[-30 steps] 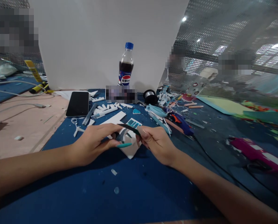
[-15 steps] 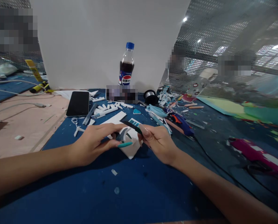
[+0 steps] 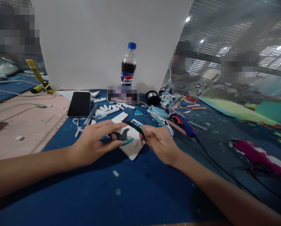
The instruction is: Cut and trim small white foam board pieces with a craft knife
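My left hand [image 3: 90,144], with long teal nails, is curled over a white sheet [image 3: 132,152] on the blue mat. A dark curved piece [image 3: 123,134] shows between its thumb and fingers; most of the grip is hidden. The index fingertip touches the far end of a narrow dark strip [image 3: 132,125]. My right hand [image 3: 162,142] pinches the near end of that strip between thumb and fingers. Both hands are just above the sheet, facing each other.
Behind my hands lie white offcuts [image 3: 107,110], a black phone [image 3: 79,104] and a wire spool [image 3: 152,98]. A cola bottle [image 3: 128,67] stands at the back. On the right are a blue glue gun [image 3: 184,125] with its cord and a magenta tool [image 3: 260,157].
My left thumb has shifted slightly up and right, and the dark curved piece shows at a different angle. My right hand stays nearly still, with the strip in its pinch.
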A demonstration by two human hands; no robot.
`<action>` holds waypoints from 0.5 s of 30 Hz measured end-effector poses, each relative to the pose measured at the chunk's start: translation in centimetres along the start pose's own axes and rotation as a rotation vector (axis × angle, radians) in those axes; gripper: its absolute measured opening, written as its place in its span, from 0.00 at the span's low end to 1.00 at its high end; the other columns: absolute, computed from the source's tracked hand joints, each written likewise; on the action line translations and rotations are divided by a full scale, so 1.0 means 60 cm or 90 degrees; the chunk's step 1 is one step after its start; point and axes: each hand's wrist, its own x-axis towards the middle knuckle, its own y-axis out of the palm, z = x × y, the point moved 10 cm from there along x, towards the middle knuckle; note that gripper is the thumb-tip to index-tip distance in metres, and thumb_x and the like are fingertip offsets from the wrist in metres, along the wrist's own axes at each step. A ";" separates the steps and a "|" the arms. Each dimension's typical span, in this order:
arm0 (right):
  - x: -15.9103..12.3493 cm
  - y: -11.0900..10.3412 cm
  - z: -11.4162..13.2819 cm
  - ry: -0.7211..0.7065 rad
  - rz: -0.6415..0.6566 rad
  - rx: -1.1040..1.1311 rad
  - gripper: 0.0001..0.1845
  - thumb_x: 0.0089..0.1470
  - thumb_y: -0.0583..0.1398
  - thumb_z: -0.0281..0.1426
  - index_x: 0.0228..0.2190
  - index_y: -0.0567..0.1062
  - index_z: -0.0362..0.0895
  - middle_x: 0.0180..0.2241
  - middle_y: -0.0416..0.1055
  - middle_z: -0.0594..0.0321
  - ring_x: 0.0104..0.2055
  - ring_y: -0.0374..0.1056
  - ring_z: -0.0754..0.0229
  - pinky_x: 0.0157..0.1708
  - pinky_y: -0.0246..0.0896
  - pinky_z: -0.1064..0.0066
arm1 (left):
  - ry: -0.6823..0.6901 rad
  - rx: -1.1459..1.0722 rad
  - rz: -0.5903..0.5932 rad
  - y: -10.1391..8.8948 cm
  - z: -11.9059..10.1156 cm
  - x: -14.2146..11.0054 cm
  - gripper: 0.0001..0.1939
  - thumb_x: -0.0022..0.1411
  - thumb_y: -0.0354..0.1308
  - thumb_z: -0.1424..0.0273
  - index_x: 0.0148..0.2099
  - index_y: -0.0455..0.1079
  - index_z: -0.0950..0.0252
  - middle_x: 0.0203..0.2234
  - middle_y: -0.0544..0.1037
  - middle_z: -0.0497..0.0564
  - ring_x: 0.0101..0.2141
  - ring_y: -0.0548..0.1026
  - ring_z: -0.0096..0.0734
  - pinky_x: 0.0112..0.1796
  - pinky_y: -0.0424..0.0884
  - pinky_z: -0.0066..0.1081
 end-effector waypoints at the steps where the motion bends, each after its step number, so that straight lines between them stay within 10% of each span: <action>1: 0.000 0.001 -0.001 0.003 0.004 -0.001 0.23 0.62 0.44 0.39 0.22 0.66 0.42 0.14 0.53 0.71 0.16 0.52 0.70 0.23 0.51 0.75 | 0.006 0.004 -0.006 -0.001 -0.002 -0.001 0.12 0.62 0.53 0.69 0.48 0.65 0.66 0.33 0.75 0.52 0.28 0.73 0.24 0.31 0.70 0.22; 15: 0.005 0.004 0.000 -0.047 0.020 -0.062 0.25 0.61 0.41 0.44 0.21 0.61 0.43 0.19 0.55 0.69 0.22 0.53 0.67 0.24 0.51 0.74 | 0.027 0.011 0.014 0.002 -0.007 -0.003 0.14 0.62 0.53 0.69 0.50 0.64 0.65 0.36 0.77 0.53 0.31 0.75 0.27 0.32 0.71 0.24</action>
